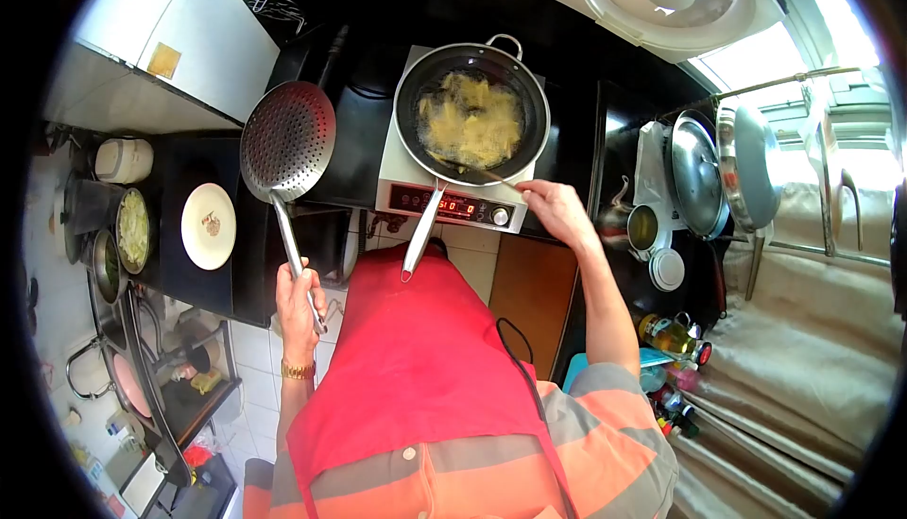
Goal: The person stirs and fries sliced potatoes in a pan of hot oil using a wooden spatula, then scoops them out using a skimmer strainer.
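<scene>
My left hand (300, 309) is wrapped round the handle of a large perforated skimmer (288, 141), whose round head is over the dark counter left of the pan. A black frying pan (534, 80) sits on the induction cooker (397, 200), its handle pointing toward me. Yellowish pieces (470, 120) lie in bubbling oil inside it. At the pan's lower right edge, my right hand (556, 207) is closed on a thin utensil that reaches over the rim; its far end is hard to make out. The cooker's display glows red.
Left of the skimmer stands a cream plate (209, 226) with small bits on it, then a bowl of chopped green vegetables (133, 231). To the right are a small metal pot (642, 228), a white lid (667, 270), hanging pans (699, 174) and bottles (673, 337).
</scene>
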Action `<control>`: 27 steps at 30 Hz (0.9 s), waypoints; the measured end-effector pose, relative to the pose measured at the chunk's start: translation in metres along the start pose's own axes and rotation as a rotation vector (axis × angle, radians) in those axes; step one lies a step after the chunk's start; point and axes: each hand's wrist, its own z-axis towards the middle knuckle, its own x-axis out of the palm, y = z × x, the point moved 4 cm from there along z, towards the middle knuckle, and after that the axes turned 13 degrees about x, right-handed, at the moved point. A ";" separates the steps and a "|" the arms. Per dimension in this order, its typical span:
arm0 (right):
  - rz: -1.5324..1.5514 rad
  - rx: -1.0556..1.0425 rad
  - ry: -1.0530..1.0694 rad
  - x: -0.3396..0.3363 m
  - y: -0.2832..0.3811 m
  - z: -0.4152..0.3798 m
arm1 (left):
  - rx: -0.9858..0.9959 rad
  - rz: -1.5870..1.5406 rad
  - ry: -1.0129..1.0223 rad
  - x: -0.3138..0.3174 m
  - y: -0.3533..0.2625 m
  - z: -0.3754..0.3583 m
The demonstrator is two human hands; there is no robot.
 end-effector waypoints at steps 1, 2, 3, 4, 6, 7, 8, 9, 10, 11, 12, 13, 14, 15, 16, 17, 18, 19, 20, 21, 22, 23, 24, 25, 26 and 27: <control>0.003 -0.026 0.012 0.009 0.004 -0.004 | -0.001 0.002 0.002 0.000 0.000 0.000; 0.000 -0.034 -0.008 0.015 0.006 -0.003 | -0.004 -0.004 0.003 0.001 0.001 -0.001; -0.001 -0.040 -0.028 0.020 0.007 -0.003 | -0.009 -0.009 0.004 0.001 0.001 -0.001; 0.003 -0.063 -0.038 0.027 0.003 0.004 | -0.009 -0.006 0.009 0.000 0.002 -0.001; -0.023 -0.085 -0.097 0.036 -0.001 0.017 | 0.002 -0.025 0.019 0.000 0.003 0.000; -0.054 -0.112 -0.154 0.037 -0.001 0.024 | 0.004 -0.023 0.024 0.001 0.002 0.000; -0.062 -0.102 -0.175 0.040 -0.006 0.034 | -0.001 -0.013 0.024 0.003 0.000 0.000; -0.059 -0.101 -0.177 0.041 -0.006 0.041 | -0.008 -0.003 0.022 0.004 -0.001 0.000; -0.071 -0.106 -0.222 0.039 -0.007 0.048 | -0.007 -0.002 0.024 0.005 -0.002 0.000; -0.083 -0.111 -0.267 0.038 -0.007 0.054 | -0.007 0.005 0.031 0.006 -0.003 0.000; -0.104 -0.108 -0.305 0.036 -0.008 0.059 | -0.007 0.011 0.037 0.007 -0.004 0.000; -0.104 -0.109 -0.305 0.033 -0.009 0.064 | -0.007 0.012 0.036 0.008 -0.005 0.001; -0.103 -0.092 -0.315 0.028 -0.012 0.069 | -0.004 0.022 0.054 0.011 -0.006 0.002; -0.102 -0.076 -0.324 0.023 -0.011 0.070 | 0.000 0.032 0.070 0.013 -0.007 0.003; -0.062 -0.032 -0.347 0.015 -0.007 0.067 | 0.001 0.031 0.067 0.016 -0.008 0.004; -0.032 -0.044 -0.369 0.010 -0.012 0.069 | 0.005 0.053 0.081 0.019 -0.010 0.005; 0.004 -0.036 -0.375 0.003 -0.014 0.070 | 0.009 0.075 0.094 0.022 -0.012 0.005; 0.041 -0.028 -0.382 -0.004 -0.015 0.071 | 0.009 0.075 0.092 0.025 -0.014 0.007; 0.137 0.020 -0.381 -0.010 -0.019 0.071 | 0.013 0.081 0.101 0.029 -0.016 0.008; 0.165 0.056 -0.389 -0.018 -0.016 0.069 | 0.016 0.087 0.112 0.033 -0.018 0.010; 0.149 0.081 -0.409 -0.023 -0.019 0.073 | 0.016 0.088 0.112 0.037 -0.021 0.012; 0.134 0.109 -0.430 -0.027 -0.022 0.079 | 0.012 0.068 0.106 0.043 -0.025 0.014; 0.123 0.083 -0.460 -0.029 -0.023 0.084 | 0.008 0.049 0.102 0.047 -0.027 0.016; 0.126 0.089 -0.463 -0.028 -0.025 0.089 | 0.006 0.052 0.107 0.050 -0.027 0.019; 0.102 0.109 -0.445 -0.025 -0.026 0.094 | 0.016 0.044 0.117 0.054 -0.028 0.022; 0.078 0.129 -0.426 -0.023 -0.026 0.099 | 0.027 0.037 0.126 0.057 -0.029 0.025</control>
